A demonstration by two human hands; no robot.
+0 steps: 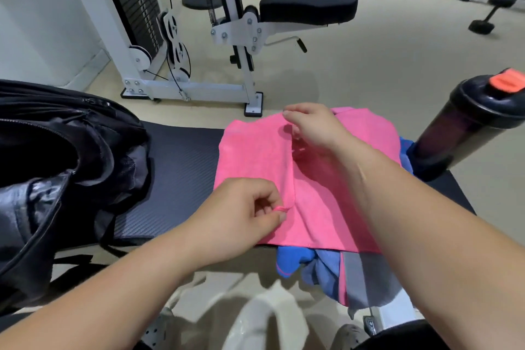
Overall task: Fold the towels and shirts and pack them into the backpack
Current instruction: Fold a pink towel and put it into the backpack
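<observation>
Pink towel (326,202) partly folded on right half of bench (181,167), over blue and grey garments (355,275) at near edge. Left hand (241,216) pinches fold's near end; right hand (312,128) pinches its far end. Backpack (56,150) open at left end.

Both bare forearms reach forward. The left hand (244,213), nearer the body, pinches the pink towel (255,156) between thumb and curled fingers. The right hand (312,125), farther out and knuckles up, curls its fingers onto the towel's far fold.
</observation>
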